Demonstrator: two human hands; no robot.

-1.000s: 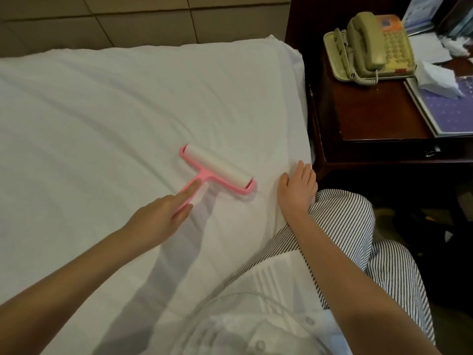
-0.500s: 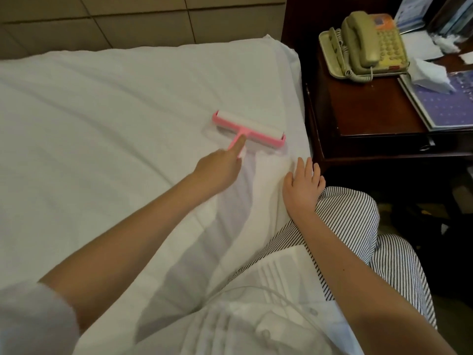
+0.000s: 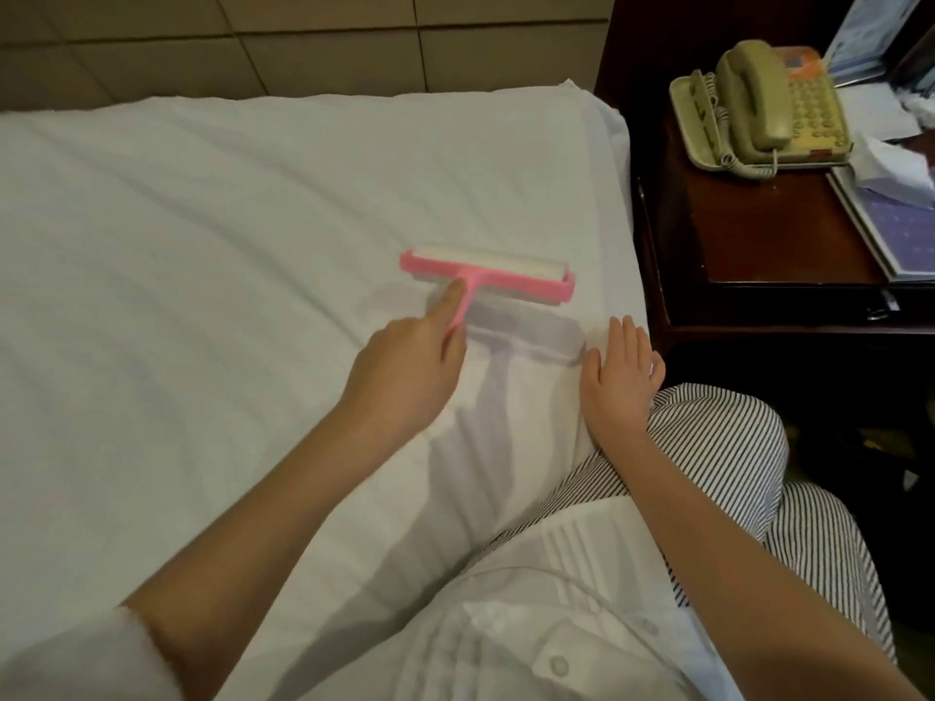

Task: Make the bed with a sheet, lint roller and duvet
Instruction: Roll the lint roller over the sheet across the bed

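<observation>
Grasping the handle with forefinger laid along it, the left hand (image 3: 405, 366) is easing the lint roller (image 3: 488, 273) back after pushing it up the sheet (image 3: 202, 245) near the bed's edge, while the flat, released right hand (image 3: 617, 376) is pinning the fabric, so the rolling is progressing.

One view: head cam, wide-angle, worn high, facing forward and steeply down. Shirt front (image 3: 531, 645) fills bottom centre, so the lens sits just above the chest. Forearms enter from the bottom edge. Left hand (image 3: 405, 366) and right hand (image 3: 620, 376) sit mid-frame at close range, with the lint roller (image 3: 488, 273) just above centre. Sheet (image 3: 202, 245) spans left and centre, nightstand (image 3: 759, 245) is upper right, and wall panels (image 3: 303, 37) run along the top edge.
</observation>
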